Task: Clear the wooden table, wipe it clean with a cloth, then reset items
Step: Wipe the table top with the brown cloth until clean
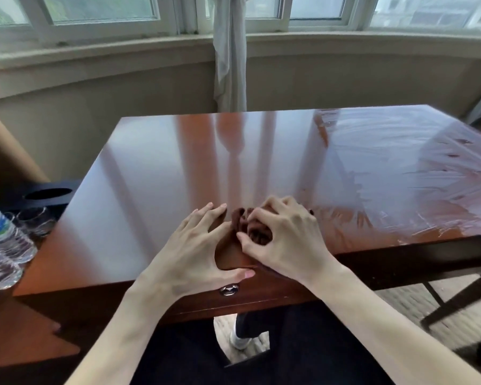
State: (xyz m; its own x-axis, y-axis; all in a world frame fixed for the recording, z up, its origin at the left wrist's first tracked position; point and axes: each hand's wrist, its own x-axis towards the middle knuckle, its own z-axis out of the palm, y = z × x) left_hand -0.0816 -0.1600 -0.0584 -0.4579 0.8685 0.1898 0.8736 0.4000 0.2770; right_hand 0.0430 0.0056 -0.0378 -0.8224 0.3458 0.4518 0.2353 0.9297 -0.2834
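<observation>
Cloth (pixel 257 232), brown and close in colour to the wood, sits bunched at the near edge of the worktop (pixel 156 168), just above the drawer pull (pixel 228 290). We see our right hand (pixel 286 240) with its fingers curled into the folds, gathering the fabric into a wad, probably so it fits the palm for wiping. Our left hand (pixel 197 254) lies spread, fingers straight and pressing the flat part of the cloth down, thumb hooked over the worktop's near edge; that would keep the fabric from sliding while the right hand bunches it. The worktop carries nothing else. Its far right part shows streaky wet smears (pixel 417 168), while the left part looks dry and glossy, so we judge wiping is partly done. Off the left side stand a water bottle (pixel 3 240) and a glass (pixel 36 220), likely parked there until reset.
</observation>
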